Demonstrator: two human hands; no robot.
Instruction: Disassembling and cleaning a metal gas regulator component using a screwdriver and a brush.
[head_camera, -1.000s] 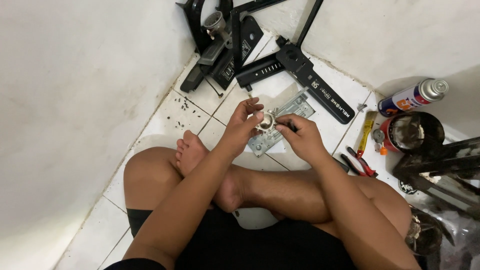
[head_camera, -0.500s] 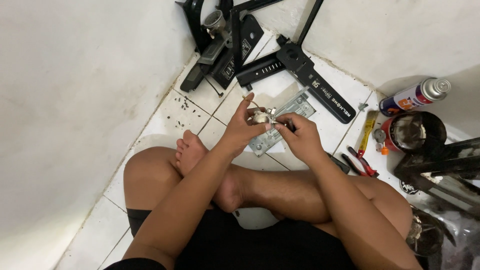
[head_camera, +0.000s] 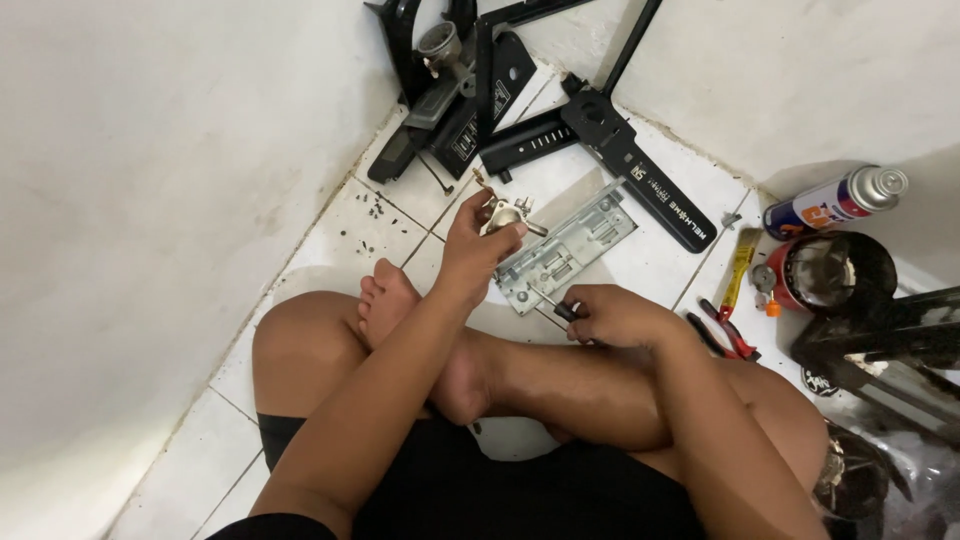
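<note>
Our left hand (head_camera: 475, 245) pinches the fitting (head_camera: 505, 215) up clear; our right hand (head_camera: 615, 315) grips the screwdriver (head_camera: 550, 305) (tip beside the plate (head_camera: 570, 245)).

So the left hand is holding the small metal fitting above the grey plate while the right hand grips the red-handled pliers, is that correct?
Not quite: in the head view the right hand grips a small screwdriver, not the red-handled pliers, which lie on the tiles beside it. The left hand does hold the metal fitting above the grey plate.

Bare arms, bare legs and bare feet (head_camera: 395, 300) — no sleeves, no shoes — with only black shorts (head_camera: 500, 490) (plain, unmarked) worn.
</note>
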